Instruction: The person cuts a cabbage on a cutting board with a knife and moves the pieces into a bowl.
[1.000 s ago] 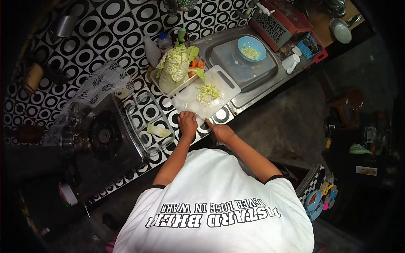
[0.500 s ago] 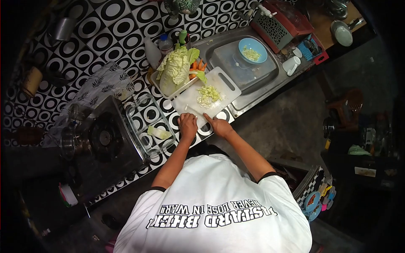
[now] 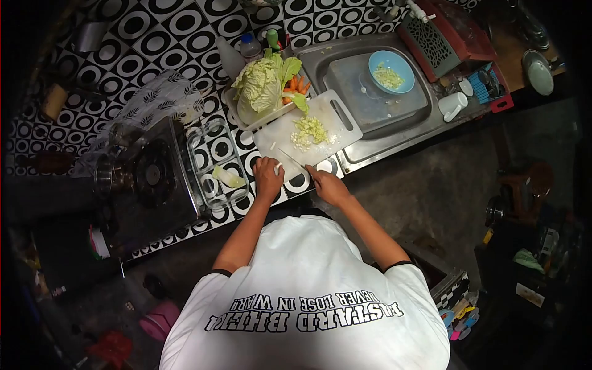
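Note:
My right hand (image 3: 330, 187) is closed round the handle of a knife (image 3: 291, 158), whose thin blade lies across the near part of the white cutting board (image 3: 339, 140). Beside it, my left hand (image 3: 268, 177) is curled at the board's near left corner, with a small white piece, seemingly cabbage stem, at its fingertips. Chopped cabbage (image 3: 310, 131) sits in a pale green and white heap on the board, beyond the blade. A whole napa cabbage (image 3: 262, 89) and orange carrots (image 3: 297, 86) rest in a tray (image 3: 246, 123) behind the board.
Left of my hands, a glass dish (image 3: 198, 163) holds a cabbage piece (image 3: 229, 177); the stove (image 3: 154, 176) is farther left. A blue bowl (image 3: 407, 71) with chopped cabbage stands on a lid-like cover over the sink (image 3: 370, 142). A white mug (image 3: 453, 106) is at right.
The view has shifted and turned slightly. The knife blade now shows at a different angle, tilted away from my left fingers. Both hands stay at the board's near edge.

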A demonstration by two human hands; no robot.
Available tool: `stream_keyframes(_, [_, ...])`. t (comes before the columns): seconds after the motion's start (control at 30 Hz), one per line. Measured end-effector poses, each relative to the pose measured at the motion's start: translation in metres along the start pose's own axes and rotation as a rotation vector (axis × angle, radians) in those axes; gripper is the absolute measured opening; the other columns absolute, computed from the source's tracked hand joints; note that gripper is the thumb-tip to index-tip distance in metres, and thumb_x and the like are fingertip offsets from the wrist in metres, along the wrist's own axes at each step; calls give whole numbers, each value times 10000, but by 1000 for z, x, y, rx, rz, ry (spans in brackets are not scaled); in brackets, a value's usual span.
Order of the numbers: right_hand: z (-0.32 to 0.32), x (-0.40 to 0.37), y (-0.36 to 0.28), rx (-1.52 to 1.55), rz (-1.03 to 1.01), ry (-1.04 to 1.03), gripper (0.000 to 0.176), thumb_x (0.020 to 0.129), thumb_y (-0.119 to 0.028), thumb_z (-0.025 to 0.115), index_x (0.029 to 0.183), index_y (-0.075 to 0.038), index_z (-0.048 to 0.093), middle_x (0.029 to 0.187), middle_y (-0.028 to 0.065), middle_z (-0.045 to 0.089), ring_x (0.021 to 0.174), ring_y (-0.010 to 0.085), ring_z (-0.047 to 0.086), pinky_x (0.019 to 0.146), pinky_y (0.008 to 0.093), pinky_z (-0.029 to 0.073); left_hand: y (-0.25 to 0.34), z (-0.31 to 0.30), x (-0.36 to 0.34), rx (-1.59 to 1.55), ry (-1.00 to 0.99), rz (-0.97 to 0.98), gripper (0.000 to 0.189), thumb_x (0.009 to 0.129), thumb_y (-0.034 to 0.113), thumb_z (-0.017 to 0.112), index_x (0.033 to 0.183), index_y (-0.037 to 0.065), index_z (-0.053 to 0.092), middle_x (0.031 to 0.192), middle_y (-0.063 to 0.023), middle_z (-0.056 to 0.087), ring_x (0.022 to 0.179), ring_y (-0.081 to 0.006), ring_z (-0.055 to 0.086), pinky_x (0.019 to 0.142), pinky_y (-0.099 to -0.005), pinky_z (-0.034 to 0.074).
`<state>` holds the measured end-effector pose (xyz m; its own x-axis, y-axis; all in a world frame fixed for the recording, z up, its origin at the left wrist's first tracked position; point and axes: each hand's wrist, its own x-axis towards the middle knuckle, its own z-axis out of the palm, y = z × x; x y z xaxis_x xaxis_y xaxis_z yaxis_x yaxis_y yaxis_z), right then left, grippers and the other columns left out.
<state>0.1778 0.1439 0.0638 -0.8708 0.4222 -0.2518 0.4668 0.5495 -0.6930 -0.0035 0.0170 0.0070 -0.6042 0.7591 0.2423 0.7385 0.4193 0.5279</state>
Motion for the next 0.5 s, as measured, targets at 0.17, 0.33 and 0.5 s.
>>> stream_keyframes(0.17, [27,-21,20,11,-14,-11,578,864,-28,532,1424,-154,462,960,201,623,901,371,629,794,457,501,-4,0,-8,19,5,-88,128,781,116,683,873,42,634,943,-93,603,1005,-302,531,898,-439,392])
stream_keyframes(0.33, [27,-22,32,-21,-27,21,560,876,-39,534,1418,-169,474,1008,178,609,900,366,623,790,455,499,-4,4,-12,16,41,-106,139,774,111,689,879,45,625,944,-86,598,998,-297,530,915,-437,376])
stream_keyframes(0.5, [12,0,36,-45,-36,98,532,884,-84,531,1408,-158,481,968,185,620,878,364,632,783,445,516,-1,1,-7,65,92,18,147,757,109,707,876,71,628,894,-56,589,949,-275,536,887,-430,365])
